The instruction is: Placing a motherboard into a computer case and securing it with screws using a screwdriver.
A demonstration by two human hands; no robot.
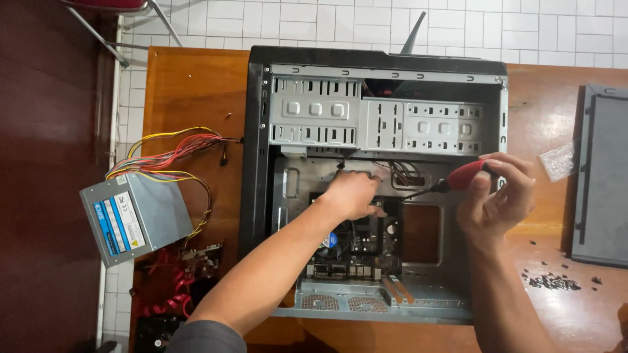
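Inside the open computer case [373,72], the left hand [351,194] presses curled fingers on the motherboard [366,242] (grip unclear) while the right hand [498,193] clamps a red-handled screwdriver [458,178].

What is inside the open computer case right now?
Inside the computer case lies a motherboard with a round cooler, beneath metal drive bays. The left hand covers the board's upper edge; the right hand holds a red-handled screwdriver.

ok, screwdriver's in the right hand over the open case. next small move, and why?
Probably bring the screwdriver tip down to where the left hand presses on the motherboard. The right hand holds the tool angled toward that spot, with its tip short of the left-hand fingers.
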